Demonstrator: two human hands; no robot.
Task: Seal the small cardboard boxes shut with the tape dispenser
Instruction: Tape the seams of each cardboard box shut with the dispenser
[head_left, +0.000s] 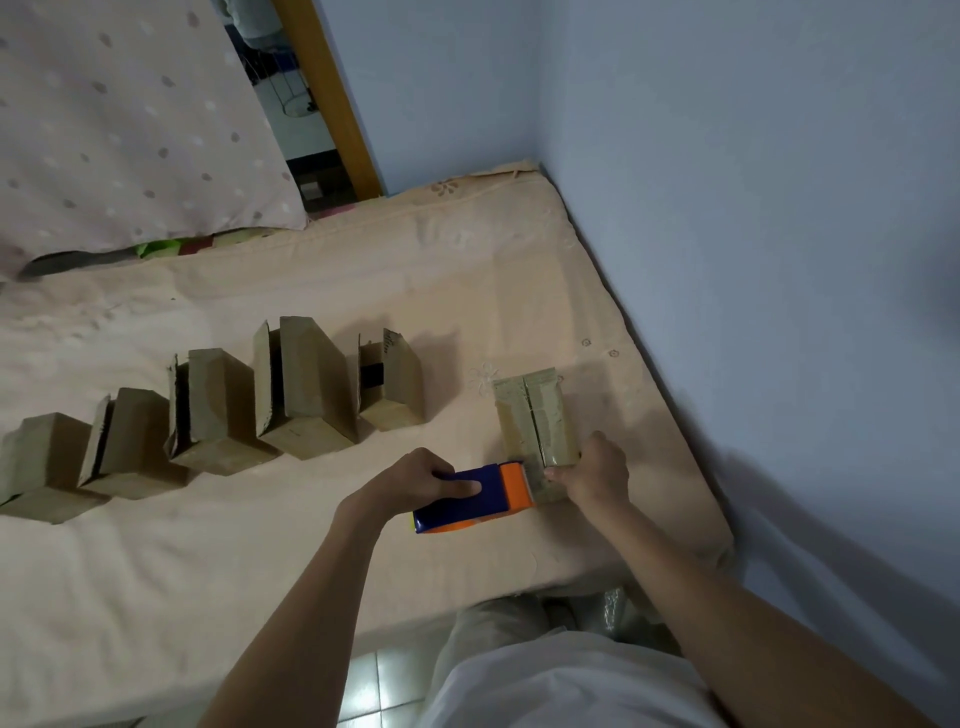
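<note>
from the head camera, your left hand (415, 480) was wrapped round the blue-and-orange tape dispenser (472, 499), fingers curled over its top, the orange mouth pointing toward three o'clock. your right hand (597, 475) was pinched onto the near end of the box being sealed (535, 421), thumb and fingers closed on the near edge just where the dispenser's mouth met it. so both hands were clamped — one on the tool, one on the box — and nearly touching each other.

that box lay on the mattress (363, 291) at about one o'clock from your hands, its long axis running away from you toward twelve, with the centre seam between its two flaps along that same axis. the dispenser sat at the seam's near end, so i judge the pull would need to travel up the seam toward twelve, with the left hand doing the work and the right holding the box down.

room ahead looked open as far as the box's far end. at three o'clock the mattress edge and the blue wall (753, 260) were near, leaving little sideways slack. at nine to ten o'clock the row of unsealed boxes (218, 415) stood well apart from your hands, flaps ajar.
</note>
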